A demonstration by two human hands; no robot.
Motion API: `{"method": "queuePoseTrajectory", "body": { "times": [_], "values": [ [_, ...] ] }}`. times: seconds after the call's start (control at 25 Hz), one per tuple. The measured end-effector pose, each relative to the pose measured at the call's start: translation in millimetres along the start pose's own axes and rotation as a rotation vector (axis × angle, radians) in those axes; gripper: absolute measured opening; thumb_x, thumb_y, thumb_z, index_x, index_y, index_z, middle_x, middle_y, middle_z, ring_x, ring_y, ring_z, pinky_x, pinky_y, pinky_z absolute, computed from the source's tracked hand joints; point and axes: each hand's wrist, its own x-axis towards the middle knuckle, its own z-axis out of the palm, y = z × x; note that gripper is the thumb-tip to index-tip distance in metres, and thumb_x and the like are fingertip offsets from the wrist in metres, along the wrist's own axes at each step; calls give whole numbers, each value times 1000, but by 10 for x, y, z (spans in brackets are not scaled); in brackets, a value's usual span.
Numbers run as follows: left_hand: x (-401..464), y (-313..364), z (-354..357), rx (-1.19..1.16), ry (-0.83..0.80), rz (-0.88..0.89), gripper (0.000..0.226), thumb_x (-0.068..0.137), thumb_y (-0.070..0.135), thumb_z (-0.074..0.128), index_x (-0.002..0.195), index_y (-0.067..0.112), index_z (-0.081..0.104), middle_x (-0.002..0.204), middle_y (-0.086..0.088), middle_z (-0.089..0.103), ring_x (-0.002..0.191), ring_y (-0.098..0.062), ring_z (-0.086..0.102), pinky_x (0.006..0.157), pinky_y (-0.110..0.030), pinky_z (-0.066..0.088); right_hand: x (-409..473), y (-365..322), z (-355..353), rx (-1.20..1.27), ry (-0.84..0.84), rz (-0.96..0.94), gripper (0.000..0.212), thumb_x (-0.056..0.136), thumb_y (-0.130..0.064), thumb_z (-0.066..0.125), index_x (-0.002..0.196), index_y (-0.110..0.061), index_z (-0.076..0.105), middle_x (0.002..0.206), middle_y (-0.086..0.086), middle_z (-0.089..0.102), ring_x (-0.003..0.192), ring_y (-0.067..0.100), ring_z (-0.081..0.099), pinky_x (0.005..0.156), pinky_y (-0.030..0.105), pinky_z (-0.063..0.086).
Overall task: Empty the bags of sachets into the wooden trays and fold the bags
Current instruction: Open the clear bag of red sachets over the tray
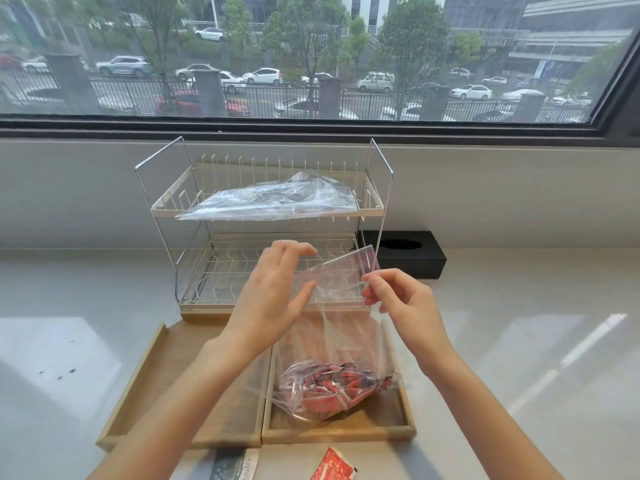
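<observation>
A clear plastic bag (341,341) stands upright in the right wooden tray (405,414), with red and white sachets (332,389) heaped in its bottom. My right hand (401,299) pinches the bag's top strip at its right end. My left hand (273,292) is at the strip's left end, thumb under the plastic and fingers spread above it. The left wooden tray (152,372) lies beside the right one, partly hidden by my left forearm. Another clear bag (270,199) lies crumpled on the top shelf of the wire rack (375,188).
Behind the trays stands the two-tier rack, against a wall under a window. A black tissue box (412,252) sits to its right. Near the counter's front edge lie a red sachet (334,465) and a dark green sachet (235,467).
</observation>
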Motion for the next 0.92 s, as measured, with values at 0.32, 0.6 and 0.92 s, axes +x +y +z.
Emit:
{"method": "queuePoseTrajectory", "body": {
  "times": [0.32, 0.6, 0.92],
  "values": [
    [-53, 212, 222, 222, 257, 201, 28, 74, 14, 56, 99, 27, 49, 103, 8, 39, 96, -14, 38, 83, -26, 24, -18, 34, 64, 1, 25, 22, 12, 88, -15, 55, 88, -8, 65, 69, -3, 63, 59, -5, 58, 58, 8, 45],
    [-73, 153, 304, 168, 73, 131, 30, 79, 51, 47, 93, 30, 63, 101, 9, 62, 100, -5, 41, 85, -25, 20, -79, 63, 129, 8, -26, 15, 11, 86, -17, 59, 86, -11, 69, 74, 1, 67, 67, 6, 62, 68, 19, 51],
    [-117, 114, 317, 74, 148, 105, 22, 81, 39, 50, 83, 29, 70, 86, 13, 68, 88, 0, 48, 85, -26, 22, -129, 78, 145, 0, -46, 20, 10, 84, -12, 61, 84, -18, 70, 71, -5, 69, 68, 2, 64, 69, 16, 52]
  ]
}}
